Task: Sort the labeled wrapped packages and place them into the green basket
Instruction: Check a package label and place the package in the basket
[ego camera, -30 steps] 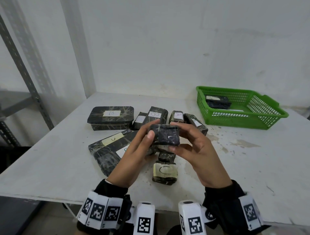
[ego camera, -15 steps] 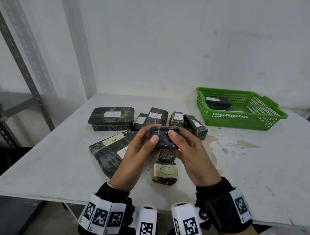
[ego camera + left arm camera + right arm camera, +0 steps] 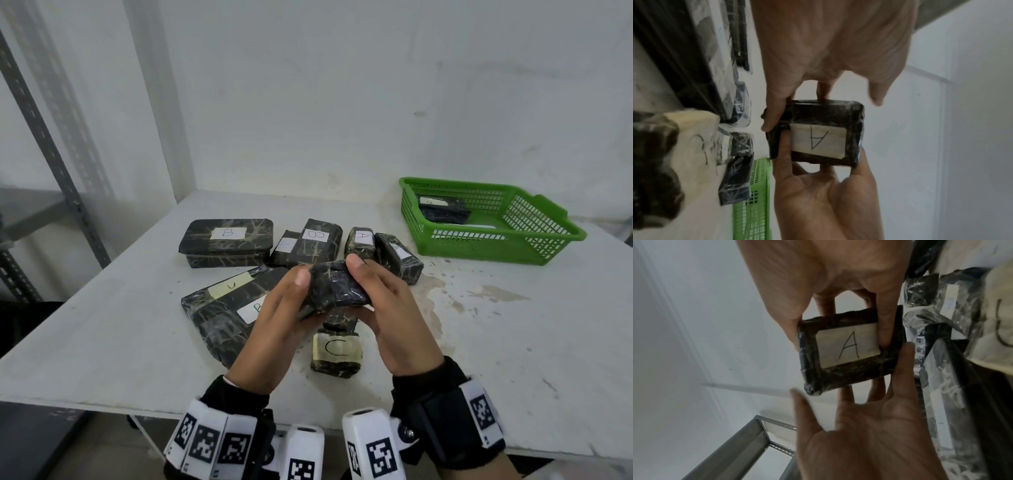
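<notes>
I saw both hands lifted above the white desk (image 3: 513,342), sharing one small black plastic-wrapped package (image 3: 337,287). My left hand (image 3: 274,318) had its grip clenched on the package's left end, thumb on top and fingers beneath; my right hand (image 3: 394,315) was grasping the right end the same way. From the wrist views its white paper label (image 3: 818,142) faced down toward the palms and read "A". Below it on the desk lay a small wrapped package with a cream label marked "C" (image 3: 337,349), well apart from the green plastic mesh basket (image 3: 548,236) at the far right, which already held a dark wrapped package (image 3: 443,210). Further back sat a flat wrapped box labelled "B" (image 3: 227,241) and other labelled bundles beside it.
</notes>
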Demonstrator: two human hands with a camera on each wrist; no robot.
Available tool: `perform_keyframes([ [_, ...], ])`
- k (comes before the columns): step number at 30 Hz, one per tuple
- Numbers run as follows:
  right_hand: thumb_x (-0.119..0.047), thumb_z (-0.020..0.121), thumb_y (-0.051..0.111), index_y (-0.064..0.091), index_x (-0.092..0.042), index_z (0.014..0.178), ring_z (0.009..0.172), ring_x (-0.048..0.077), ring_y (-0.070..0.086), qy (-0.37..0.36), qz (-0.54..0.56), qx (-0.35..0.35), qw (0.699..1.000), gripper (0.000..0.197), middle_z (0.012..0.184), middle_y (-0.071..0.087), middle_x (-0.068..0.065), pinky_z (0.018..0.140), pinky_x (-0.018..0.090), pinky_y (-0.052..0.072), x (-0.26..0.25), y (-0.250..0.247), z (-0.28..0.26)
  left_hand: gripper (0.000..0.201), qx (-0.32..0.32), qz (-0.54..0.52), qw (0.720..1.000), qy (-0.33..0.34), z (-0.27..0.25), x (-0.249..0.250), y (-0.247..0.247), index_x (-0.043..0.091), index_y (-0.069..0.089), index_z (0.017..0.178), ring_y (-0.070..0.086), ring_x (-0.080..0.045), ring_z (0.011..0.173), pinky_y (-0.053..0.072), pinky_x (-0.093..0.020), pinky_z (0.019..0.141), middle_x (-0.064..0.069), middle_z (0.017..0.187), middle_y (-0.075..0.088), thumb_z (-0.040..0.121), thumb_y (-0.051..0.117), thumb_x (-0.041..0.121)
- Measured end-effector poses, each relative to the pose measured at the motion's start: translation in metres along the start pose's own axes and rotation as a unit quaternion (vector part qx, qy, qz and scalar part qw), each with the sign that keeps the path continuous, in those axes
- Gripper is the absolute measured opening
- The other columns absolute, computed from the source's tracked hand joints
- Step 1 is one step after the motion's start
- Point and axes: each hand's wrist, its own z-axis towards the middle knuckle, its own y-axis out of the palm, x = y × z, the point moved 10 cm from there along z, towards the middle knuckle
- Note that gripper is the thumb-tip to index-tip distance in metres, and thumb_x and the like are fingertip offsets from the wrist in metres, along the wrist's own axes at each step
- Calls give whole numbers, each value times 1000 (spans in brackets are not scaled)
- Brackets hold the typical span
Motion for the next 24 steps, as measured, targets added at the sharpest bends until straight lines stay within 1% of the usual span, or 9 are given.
perform_keyframes([
  [3,-43,79,60,72,-15,90,86,10,69,22,19,-8,1000,32,90,74,2,78,25,57,8,-1,-3,39,15,6,1000,-1,2,1,-1,1,64,107,67,-16,93,58,-32,83,-11,97,68,92,57,36],
  [5,-46,79,59,71,-18,97,94,11,69,27,15,-19,999,36,97,75,1,85,29,57,11,1,-5,40,21,12,1000,-5,5,3,-2,0,63,105,65,-16,90,57,-34,84,-12,95,67,85,55,34],
  [7,-42,79,61,69,-16,104,96,10,70,19,3,-17,1000,37,100,75,0,86,30,56,10,1,-7,44,28,6,999,-15,7,1,-4,0,63,110,66,-19,96,57,-36,87,-16,102,68,85,53,35],
  [11,-37,78,63,71,-16,100,92,10,70,8,-6,0,1000,31,97,75,-1,83,28,55,10,-3,-7,43,15,4,999,-43,4,-8,-7,2,60,121,63,-27,115,55,-37,95,-20,120,66,95,56,36],
  [14,-37,80,62,71,-11,105,92,11,69,20,8,7,1000,36,100,74,5,79,24,54,17,-5,-7,40,2,25,999,-44,2,-10,-6,4,61,122,66,-26,112,55,-34,92,-18,119,67,88,57,26],
  [18,-39,86,69,65,-11,116,103,11,68,26,35,-12,999,42,111,73,4,88,26,54,23,-2,-11,30,7,35,999,-31,5,-6,-6,4,63,116,69,-22,104,56,-30,84,-15,111,71,92,63,21],
  [19,-37,87,72,64,-11,118,107,13,67,22,31,-19,999,42,115,72,3,92,29,53,23,-1,-11,29,7,31,999,-34,5,-6,-7,3,63,116,68,-23,104,56,-31,85,-15,111,71,93,62,23],
  [21,-36,80,73,65,-14,118,112,17,66,8,14,-24,1000,45,119,70,5,98,34,51,22,-3,-12,34,-1,28,999,-38,6,-7,-7,3,62,117,66,-26,111,56,-35,92,-17,116,69,93,58,26],
  [24,-38,76,73,67,-19,116,112,19,66,1,-7,-29,1000,45,118,70,4,98,35,51,20,-5,-11,47,-18,23,999,-45,5,-9,-8,2,60,123,61,-29,120,52,-41,99,-21,126,64,92,55,37],
])
